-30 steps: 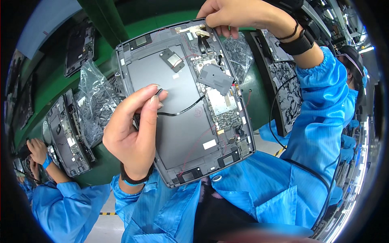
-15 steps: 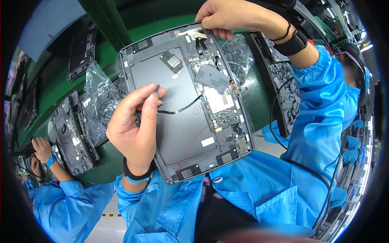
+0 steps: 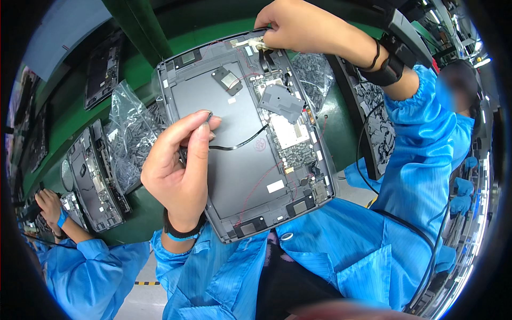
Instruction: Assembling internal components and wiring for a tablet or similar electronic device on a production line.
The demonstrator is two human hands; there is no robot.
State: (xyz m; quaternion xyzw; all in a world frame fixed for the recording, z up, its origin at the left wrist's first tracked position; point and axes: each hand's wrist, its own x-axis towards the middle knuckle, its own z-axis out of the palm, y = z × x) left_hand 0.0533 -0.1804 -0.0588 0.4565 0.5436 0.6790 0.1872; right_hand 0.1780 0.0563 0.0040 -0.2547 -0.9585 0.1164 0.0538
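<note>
One cable in left hand over device; right hand at far corner

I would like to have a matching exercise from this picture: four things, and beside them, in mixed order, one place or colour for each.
1. Right hand
2. Black cable
3. Larger grey plate
4. Workbench

A. Green
B. Covering part of the circuit board
C. At the open device's upper edge
D. Running to the left hand

Pairs: 1-C, 2-D, 3-B, 4-A
</note>
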